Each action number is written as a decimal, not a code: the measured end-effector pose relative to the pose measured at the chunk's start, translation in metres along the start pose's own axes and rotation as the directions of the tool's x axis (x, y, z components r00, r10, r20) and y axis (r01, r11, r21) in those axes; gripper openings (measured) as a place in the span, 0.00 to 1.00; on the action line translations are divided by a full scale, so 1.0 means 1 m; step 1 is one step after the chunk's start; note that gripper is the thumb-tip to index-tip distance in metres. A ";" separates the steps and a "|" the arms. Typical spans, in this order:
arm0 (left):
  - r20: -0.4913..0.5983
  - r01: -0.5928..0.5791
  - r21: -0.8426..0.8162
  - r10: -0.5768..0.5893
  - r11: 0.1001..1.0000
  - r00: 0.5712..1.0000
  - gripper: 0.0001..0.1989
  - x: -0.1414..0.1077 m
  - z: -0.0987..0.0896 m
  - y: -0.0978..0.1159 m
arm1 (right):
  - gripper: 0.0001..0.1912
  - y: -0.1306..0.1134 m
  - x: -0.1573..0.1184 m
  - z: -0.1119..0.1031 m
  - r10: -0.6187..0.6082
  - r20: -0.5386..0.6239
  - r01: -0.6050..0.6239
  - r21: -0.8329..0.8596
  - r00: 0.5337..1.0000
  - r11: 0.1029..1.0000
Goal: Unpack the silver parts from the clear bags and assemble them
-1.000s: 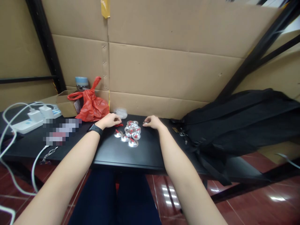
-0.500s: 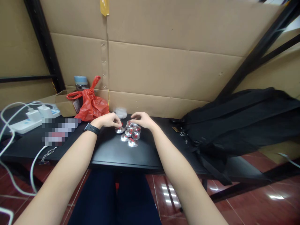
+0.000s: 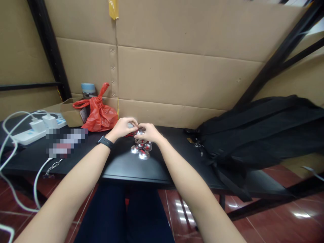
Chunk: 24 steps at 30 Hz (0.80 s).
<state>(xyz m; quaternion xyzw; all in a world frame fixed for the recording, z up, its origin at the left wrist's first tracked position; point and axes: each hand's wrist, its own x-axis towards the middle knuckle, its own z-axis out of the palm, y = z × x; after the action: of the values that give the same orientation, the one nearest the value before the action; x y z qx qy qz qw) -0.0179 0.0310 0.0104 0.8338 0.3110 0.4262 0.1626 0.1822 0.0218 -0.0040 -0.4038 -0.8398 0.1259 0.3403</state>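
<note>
Several shiny metal discs with red centres [image 3: 144,155] lie in a small pile on the black table [image 3: 121,165]. Over the back of the pile, my left hand [image 3: 126,127] and my right hand [image 3: 149,132] meet at the fingertips. Between the fingers of my right hand is a metal disc [image 3: 140,134], tilted above the others. My left hand's thumb and forefinger pinch at the top of that disc; what they hold there is too small to name. Some discs behind the fingers are partly hidden.
On the left are a red plastic bag [image 3: 101,116], a small cardboard box [image 3: 71,113], a blue-lidded jar [image 3: 88,88] and a white power strip [image 3: 27,135] with cables. A black backpack [image 3: 263,128] lies at the right. Cardboard [image 3: 164,77] stands behind the table.
My left hand has moved right and slightly up from a disc left of the pile to meet my right hand. My right hand has shifted left and now has a disc between its fingers.
</note>
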 end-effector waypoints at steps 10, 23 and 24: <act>-0.156 0.080 -0.021 -0.083 0.997 0.984 0.09 0.004 0.005 -0.001 | 0.16 -0.004 0.000 -0.002 0.125 -0.156 -0.113 0.081 0.980 0.990; -0.180 0.094 -0.202 -0.131 0.975 0.975 0.13 0.002 0.020 -0.004 | 0.30 -0.002 0.005 0.009 0.246 -0.018 -0.163 0.701 0.969 0.695; -0.178 0.096 -0.201 -0.132 0.975 0.975 0.13 0.002 0.020 -0.005 | 0.30 -0.003 0.005 0.009 0.248 -0.011 -0.167 0.707 0.969 0.687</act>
<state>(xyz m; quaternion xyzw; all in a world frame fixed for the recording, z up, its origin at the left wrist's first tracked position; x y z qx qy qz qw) -0.0020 0.0360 -0.0025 0.7506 0.3303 0.5215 0.2357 0.1722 0.0242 -0.0075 -0.3428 -0.6585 0.4510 0.4954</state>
